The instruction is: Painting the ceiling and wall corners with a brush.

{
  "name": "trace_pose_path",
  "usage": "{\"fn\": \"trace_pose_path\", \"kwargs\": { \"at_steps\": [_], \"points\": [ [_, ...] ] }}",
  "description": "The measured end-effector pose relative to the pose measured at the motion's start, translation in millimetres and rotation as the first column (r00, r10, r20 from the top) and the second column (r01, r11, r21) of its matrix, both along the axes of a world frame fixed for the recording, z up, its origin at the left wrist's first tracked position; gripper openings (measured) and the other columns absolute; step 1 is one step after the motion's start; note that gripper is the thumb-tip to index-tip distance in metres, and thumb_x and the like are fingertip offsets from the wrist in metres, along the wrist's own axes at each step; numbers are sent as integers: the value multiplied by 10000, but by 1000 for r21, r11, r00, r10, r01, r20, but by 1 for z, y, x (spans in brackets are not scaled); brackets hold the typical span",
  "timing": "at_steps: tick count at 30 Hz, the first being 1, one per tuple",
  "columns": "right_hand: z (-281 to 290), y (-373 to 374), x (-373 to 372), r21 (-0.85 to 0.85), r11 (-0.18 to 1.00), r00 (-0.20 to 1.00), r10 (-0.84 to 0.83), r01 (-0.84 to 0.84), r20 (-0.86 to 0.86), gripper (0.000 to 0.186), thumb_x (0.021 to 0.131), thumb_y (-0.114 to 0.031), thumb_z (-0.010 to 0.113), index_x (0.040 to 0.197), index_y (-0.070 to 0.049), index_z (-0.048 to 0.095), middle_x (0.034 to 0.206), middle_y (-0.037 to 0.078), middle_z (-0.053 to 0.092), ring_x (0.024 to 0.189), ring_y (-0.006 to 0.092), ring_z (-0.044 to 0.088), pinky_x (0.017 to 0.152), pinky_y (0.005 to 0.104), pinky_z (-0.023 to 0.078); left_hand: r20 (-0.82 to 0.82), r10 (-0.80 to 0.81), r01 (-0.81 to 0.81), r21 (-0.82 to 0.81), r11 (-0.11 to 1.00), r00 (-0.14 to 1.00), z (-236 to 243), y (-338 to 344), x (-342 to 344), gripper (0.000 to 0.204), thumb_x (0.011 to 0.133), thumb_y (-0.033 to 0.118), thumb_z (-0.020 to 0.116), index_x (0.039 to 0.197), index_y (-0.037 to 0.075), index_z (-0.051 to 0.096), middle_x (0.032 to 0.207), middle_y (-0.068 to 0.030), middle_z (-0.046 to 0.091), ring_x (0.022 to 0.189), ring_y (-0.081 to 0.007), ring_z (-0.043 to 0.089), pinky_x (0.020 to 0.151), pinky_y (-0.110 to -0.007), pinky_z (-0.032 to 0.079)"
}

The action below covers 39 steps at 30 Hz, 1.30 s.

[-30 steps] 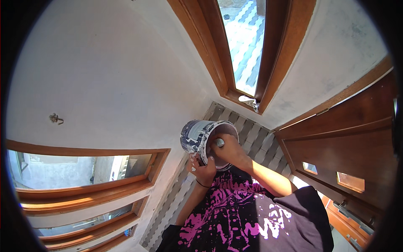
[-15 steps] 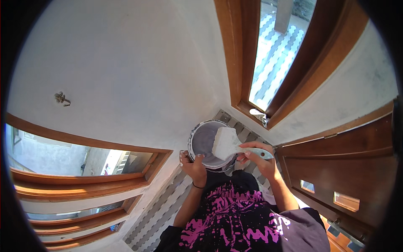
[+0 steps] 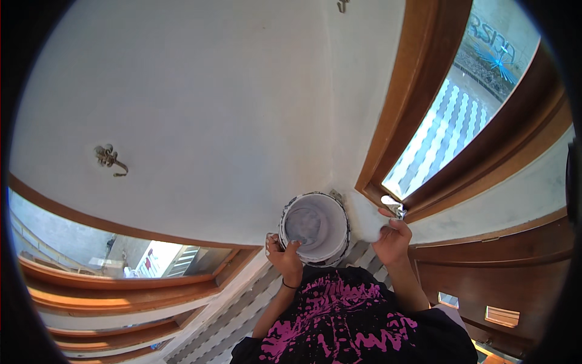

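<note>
My left hand (image 3: 285,258) grips the near-left rim of a paint-smeared bucket (image 3: 331,227) with some greyish-white paint (image 3: 303,224) inside. My right hand (image 3: 391,239) is shut on a wide white paintbrush (image 3: 364,221), right of the bucket, its head in the wall corner under the right window. The brush is pale against the wall, its outline partly unclear, and I cannot tell whether the bristles touch the wall. A crumpled white item (image 3: 393,205) lies at the lower end of that window's frame, just beyond my right fingers.
A white wall (image 3: 200,109) carries a metal hook (image 3: 110,156). Wood-framed windows (image 3: 121,288) are at lower left, another window (image 3: 394,121) at upper right. A brown wooden door (image 3: 473,279) is at lower right. Striped tiles (image 3: 212,321) cover the floor below.
The brush has come out of the bucket and moved rightward to the corner. The bucket's opening now faces up instead of sideways. My view has shifted toward the wall.
</note>
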State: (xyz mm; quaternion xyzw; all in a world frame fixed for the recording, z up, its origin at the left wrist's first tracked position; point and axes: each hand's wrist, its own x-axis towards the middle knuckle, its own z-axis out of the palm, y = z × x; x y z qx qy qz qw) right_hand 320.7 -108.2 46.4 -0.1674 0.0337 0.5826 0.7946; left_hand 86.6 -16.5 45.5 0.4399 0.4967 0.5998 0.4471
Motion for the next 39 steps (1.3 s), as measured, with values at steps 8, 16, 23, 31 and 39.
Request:
{"fn": "trace_pose_path", "kwargs": {
  "at_steps": [8,16,23,31,39],
  "points": [
    [10,76,-9,301,953,898,104,33,-427,334,902,-205,512,1131,20,605,923,159,680,763,166,633,645,261,542,34,-88,89,-36,995,996,12,52,-12,348,633,-35,675,861,34,421,837,-4,372,753,-102,393,661,-234,345],
    [50,141,-25,100,975,956,-214,197,203,447,952,-189,521,1336,33,469,973,186,678,814,225,670,813,366,544,-33,-171,169,-62,984,985,-7,81,-26,355,624,-51,659,900,9,444,897,-27,408,837,-127,430,741,-235,365],
    [72,218,-41,144,945,827,-326,293,458,372,957,-89,501,1300,56,494,994,225,663,890,281,680,841,416,560,-32,-150,147,-68,987,988,-17,102,-23,370,598,-62,660,875,7,424,878,-22,365,838,-132,392,773,-222,335],
    [54,237,-46,-18,966,838,-216,259,500,363,959,-137,507,1277,37,518,961,209,670,867,269,680,822,416,564,-100,-88,84,-45,995,991,-17,110,-21,356,589,-52,655,849,2,418,871,-25,344,826,-141,371,772,-229,328],
    [77,248,-41,112,963,810,-268,246,521,308,951,-93,515,1214,59,561,959,222,670,829,265,693,719,357,591,-147,-27,25,-19,1000,989,-22,111,-20,271,609,-53,622,860,-4,531,858,-38,510,831,-160,515,786,-273,409]
  ]
}}
